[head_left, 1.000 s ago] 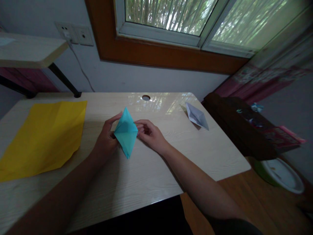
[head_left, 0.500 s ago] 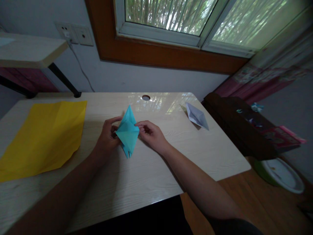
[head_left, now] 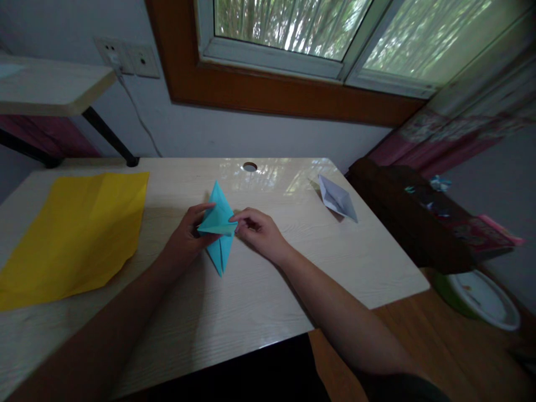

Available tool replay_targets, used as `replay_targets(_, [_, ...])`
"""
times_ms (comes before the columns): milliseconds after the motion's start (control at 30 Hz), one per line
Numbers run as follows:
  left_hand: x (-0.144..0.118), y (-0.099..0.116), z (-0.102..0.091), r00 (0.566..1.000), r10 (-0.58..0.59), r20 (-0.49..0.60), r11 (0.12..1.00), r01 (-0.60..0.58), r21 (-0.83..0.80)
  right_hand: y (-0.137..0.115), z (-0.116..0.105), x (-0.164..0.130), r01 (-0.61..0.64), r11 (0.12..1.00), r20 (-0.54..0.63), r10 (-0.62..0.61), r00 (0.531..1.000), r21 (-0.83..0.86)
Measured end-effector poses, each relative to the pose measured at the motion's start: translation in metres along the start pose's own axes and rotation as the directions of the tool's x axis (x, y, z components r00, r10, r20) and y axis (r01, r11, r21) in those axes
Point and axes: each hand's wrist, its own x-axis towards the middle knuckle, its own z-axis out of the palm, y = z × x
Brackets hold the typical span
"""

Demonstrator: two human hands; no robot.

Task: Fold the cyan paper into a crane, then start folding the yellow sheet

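Observation:
A folded cyan paper figure (head_left: pixel 219 223), diamond-shaped with points up and down, is held over the middle of the light wooden desk (head_left: pixel 259 290). My left hand (head_left: pixel 188 237) pinches its left corner with thumb and fingers. My right hand (head_left: pixel 259 231) pinches its right corner. A horizontal flap lies across the middle of the paper between the two hands.
A large yellow paper sheet (head_left: pixel 71 231) lies flat at the desk's left. A white folded paper boat (head_left: pixel 337 198) sits at the far right of the desk. A cable hole (head_left: pixel 250 166) is at the back edge. A dark cabinet (head_left: pixel 414 218) and a green-rimmed bowl (head_left: pixel 481 298) stand beyond the right edge.
The cyan paper has been folded further: its middle layers have been drawn in, so the diamond looks narrower and a flap now crosses it. Both hands stayed in place.

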Motion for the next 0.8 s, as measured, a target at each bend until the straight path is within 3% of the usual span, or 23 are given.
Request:
replay_targets(233, [0.0006, -0.0011, -0.0004, 0.993, -0.045, -0.111, 0.994, 0.055, 0.09, -0.0002, 0.0001, -0.0004, -0.054, 0.998, 0.046, 0.055, 0.997, -0.023])
replay_targets(533, [-0.0016, -0.0022, 0.002, 0.996, -0.064, -0.063, 0.998, 0.062, -0.021, -0.0084, -0.0011, -0.0002, -0.094, 0.993, 0.07, 0.099, 0.993, -0.071])
replay_targets(800, [-0.001, 0.0002, 0.0029, 0.996, -0.03, -0.086, 0.999, 0.026, -0.048, -0.008, -0.0012, -0.0017, -0.128, 0.991, 0.21, 0.133, 0.969, -0.038])
